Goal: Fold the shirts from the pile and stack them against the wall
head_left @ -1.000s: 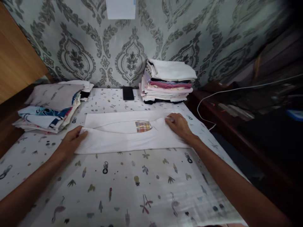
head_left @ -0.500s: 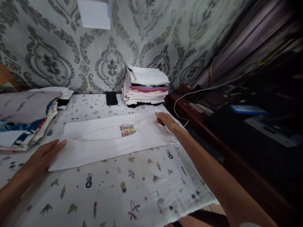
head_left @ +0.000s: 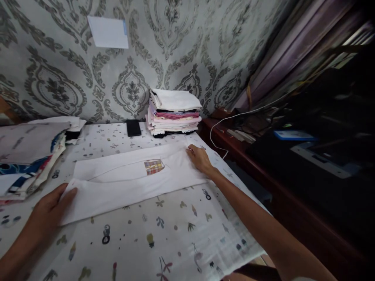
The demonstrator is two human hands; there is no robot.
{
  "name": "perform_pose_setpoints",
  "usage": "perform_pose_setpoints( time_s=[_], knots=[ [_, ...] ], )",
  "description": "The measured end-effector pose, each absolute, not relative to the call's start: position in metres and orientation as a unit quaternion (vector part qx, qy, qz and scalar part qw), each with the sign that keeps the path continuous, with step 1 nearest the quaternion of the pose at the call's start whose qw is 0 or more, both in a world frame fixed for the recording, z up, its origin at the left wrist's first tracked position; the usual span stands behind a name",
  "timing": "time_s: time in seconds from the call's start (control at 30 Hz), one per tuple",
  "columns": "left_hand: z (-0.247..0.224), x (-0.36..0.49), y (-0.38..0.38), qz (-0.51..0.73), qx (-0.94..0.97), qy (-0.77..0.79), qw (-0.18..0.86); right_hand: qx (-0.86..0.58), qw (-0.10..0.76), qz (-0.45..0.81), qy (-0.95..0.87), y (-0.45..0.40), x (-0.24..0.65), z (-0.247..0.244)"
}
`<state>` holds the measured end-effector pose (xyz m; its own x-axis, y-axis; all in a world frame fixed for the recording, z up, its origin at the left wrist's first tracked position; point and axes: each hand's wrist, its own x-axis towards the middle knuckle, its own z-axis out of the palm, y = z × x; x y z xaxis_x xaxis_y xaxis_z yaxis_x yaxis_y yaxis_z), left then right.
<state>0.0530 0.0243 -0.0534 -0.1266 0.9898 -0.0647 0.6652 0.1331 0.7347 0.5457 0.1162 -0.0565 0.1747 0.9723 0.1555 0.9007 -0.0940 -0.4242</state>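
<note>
A white garment (head_left: 123,195), folded into a long strip with a plaid patch showing in the middle, lies flat across the patterned cloth. At its left end, my left hand (head_left: 54,205) grips the edge between thumb and fingers. My right hand (head_left: 199,158) is closed on the white fabric at the right end, its fingers curled down and the fingertips partly hidden.
Behind the garment, a pile of folded clothes (head_left: 175,113) stands against the wall beside a black phone (head_left: 133,128). More folded clothes (head_left: 32,144) lie at the left. A white cable (head_left: 249,112) crosses a dark red table (head_left: 237,146) at the right.
My right hand has curled its fingers more tightly over the right end of the garment. The view has shifted slightly, and the garment stays flat.
</note>
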Motion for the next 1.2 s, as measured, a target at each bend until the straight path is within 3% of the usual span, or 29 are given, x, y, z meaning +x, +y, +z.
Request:
perform_pose_setpoints(
  time_s=[0.13,0.33,0.67,0.9,1.2],
  knots=[
    [-0.05,0.061,0.025,0.246,0.633,0.711,0.182,-0.754,0.159,0.054,-0.635,0.112,0.537,-0.058],
    [-0.042,0.066,0.027,0.172,0.669,0.704,0.164,-0.778,0.064,0.005,-0.624,0.115,0.537,-0.058],
    [-0.029,0.055,0.052,0.159,0.687,0.705,0.076,-0.77,0.168,0.038,-0.614,0.079,0.579,-0.06],
    [-0.07,0.07,0.058,0.121,0.788,0.602,0.051,-0.766,0.192,0.003,-0.613,0.036,0.584,-0.068],
    [-0.093,0.056,0.064,0.08,0.804,0.588,0.04,-0.8,0.137,-0.056,-0.582,0.028,0.587,-0.073]
  ],
)
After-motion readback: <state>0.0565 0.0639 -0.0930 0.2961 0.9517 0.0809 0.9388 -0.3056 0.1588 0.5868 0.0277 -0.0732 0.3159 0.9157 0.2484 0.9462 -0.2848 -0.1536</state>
